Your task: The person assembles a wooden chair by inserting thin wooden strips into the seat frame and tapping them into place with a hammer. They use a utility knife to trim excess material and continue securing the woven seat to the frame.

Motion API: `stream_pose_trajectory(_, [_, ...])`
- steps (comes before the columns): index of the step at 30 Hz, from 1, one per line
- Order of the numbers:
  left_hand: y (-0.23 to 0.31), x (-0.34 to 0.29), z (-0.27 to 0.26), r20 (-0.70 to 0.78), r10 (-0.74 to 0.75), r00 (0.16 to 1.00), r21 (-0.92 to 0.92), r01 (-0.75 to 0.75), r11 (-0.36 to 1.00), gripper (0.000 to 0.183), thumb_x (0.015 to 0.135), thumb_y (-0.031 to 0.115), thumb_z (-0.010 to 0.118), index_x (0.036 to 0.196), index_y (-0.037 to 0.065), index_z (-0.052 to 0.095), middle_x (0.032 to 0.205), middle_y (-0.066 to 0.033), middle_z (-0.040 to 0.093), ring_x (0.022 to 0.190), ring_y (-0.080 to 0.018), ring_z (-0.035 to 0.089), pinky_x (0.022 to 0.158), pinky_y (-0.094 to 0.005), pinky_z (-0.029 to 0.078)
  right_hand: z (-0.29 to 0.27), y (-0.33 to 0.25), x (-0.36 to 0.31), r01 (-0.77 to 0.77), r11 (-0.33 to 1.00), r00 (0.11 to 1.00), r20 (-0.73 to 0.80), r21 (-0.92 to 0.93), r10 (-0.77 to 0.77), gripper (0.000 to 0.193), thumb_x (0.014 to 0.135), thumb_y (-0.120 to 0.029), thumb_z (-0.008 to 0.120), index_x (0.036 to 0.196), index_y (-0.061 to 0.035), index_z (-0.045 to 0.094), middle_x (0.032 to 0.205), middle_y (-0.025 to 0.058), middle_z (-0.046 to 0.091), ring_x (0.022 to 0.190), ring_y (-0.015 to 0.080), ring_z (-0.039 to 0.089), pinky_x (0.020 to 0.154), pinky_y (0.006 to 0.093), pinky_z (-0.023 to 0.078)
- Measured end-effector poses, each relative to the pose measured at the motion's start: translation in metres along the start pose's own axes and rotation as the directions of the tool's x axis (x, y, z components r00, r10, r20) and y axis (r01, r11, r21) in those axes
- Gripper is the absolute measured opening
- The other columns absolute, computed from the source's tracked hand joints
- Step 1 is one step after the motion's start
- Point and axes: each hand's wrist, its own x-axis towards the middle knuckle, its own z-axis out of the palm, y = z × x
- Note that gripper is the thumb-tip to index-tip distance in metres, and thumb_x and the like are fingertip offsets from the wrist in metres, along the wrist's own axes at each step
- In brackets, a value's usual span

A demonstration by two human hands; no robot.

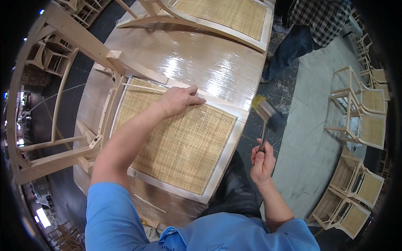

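A pale wooden chair lies on its side on the workbench, its woven cane seat (180, 142) facing up at me inside a light wood frame (228, 152). My left hand (180, 99) rests on the far edge of the cane panel, fingers pressed down near the frame and a thin strip of cane. My right hand (262, 161) is off the bench's right edge, gripping the handle of a mallet (268, 115) raised above it; the mallet head is blurred.
The bench top (201, 62) is wrapped in glossy plastic film. A second cane-seat chair (226, 16) lies at its far end. Another person in a checked shirt (318, 19) stands at upper right. Finished chairs (368, 121) are stacked along the right.
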Motion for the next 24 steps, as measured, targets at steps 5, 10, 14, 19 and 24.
stream_pose_trajectory(5, [0.007, 0.017, -0.003, 0.026, 0.033, 0.999, -0.007, -0.033, 0.999, 0.056, 0.084, 0.004, 0.061, 0.130, 0.035, 0.066, 0.106, -0.0035, 0.056, 0.084, -0.0250, 0.068, 0.076, -0.0393, 0.057, 0.005, 0.038, 0.006, -0.025, 0.905, 0.970, 0.211, -0.424, 0.125, 0.030, 0.104, -0.014, 0.053, 0.131, -0.0022, 0.054, 0.102, 0.0229, 0.068, 0.094, 0.0414, 0.069, 0.080, 0.0395, 0.053])
stream_pose_trajectory(10, [0.004, 0.006, 0.002, 0.044, -0.026, 0.999, -0.033, 0.028, 0.999, 0.055, 0.085, 0.003, 0.061, 0.130, 0.034, 0.066, 0.108, -0.0042, 0.056, 0.085, -0.0257, 0.068, 0.080, -0.0401, 0.057, 0.012, 0.004, 0.009, -0.069, 0.993, 0.989, 0.121, -0.100, 0.081, 0.029, 0.103, -0.014, 0.052, 0.129, -0.0015, 0.054, 0.099, 0.0237, 0.067, 0.091, 0.0441, 0.066, 0.079, 0.0437, 0.054])
stream_pose_trajectory(14, [-0.002, 0.007, 0.014, -0.075, 0.078, 0.994, -0.050, -0.082, 0.995, 0.056, 0.085, 0.002, 0.061, 0.130, 0.034, 0.066, 0.109, -0.0047, 0.056, 0.086, -0.0259, 0.068, 0.081, -0.0391, 0.057, 0.014, 0.031, 0.012, 0.136, 0.931, 0.985, 0.145, -0.337, -0.092, 0.028, 0.103, -0.014, 0.051, 0.128, -0.0023, 0.055, 0.095, 0.0236, 0.066, 0.086, 0.0453, 0.066, 0.077, 0.0444, 0.054])
stream_pose_trajectory(19, [0.005, 0.011, -0.007, 0.118, -0.037, 0.992, -0.023, 0.040, 0.999, 0.054, 0.086, 0.003, 0.061, 0.130, 0.034, 0.066, 0.109, -0.0049, 0.056, 0.089, -0.0252, 0.068, 0.082, -0.0381, 0.057, 0.010, 0.005, 0.028, -0.159, 0.970, 0.973, 0.139, -0.184, 0.186, 0.028, 0.103, -0.015, 0.051, 0.129, -0.0055, 0.055, 0.099, 0.0251, 0.067, 0.092, 0.0486, 0.064, 0.078, 0.0474, 0.053])
stream_pose_trajectory(24, [0.014, 0.017, -0.014, 0.171, -0.070, 0.983, -0.025, 0.076, 0.997, 0.051, 0.092, 0.003, 0.055, 0.130, 0.035, 0.066, 0.116, -0.0061, 0.058, 0.094, -0.0243, 0.069, 0.085, -0.0384, 0.057, 0.016, 0.033, 0.023, 0.211, 0.910, 0.976, 0.124, -0.356, -0.177, 0.027, 0.104, -0.017, 0.051, 0.127, -0.0047, 0.057, 0.094, 0.0228, 0.067, 0.083, 0.0428, 0.068, 0.075, 0.0405, 0.053])
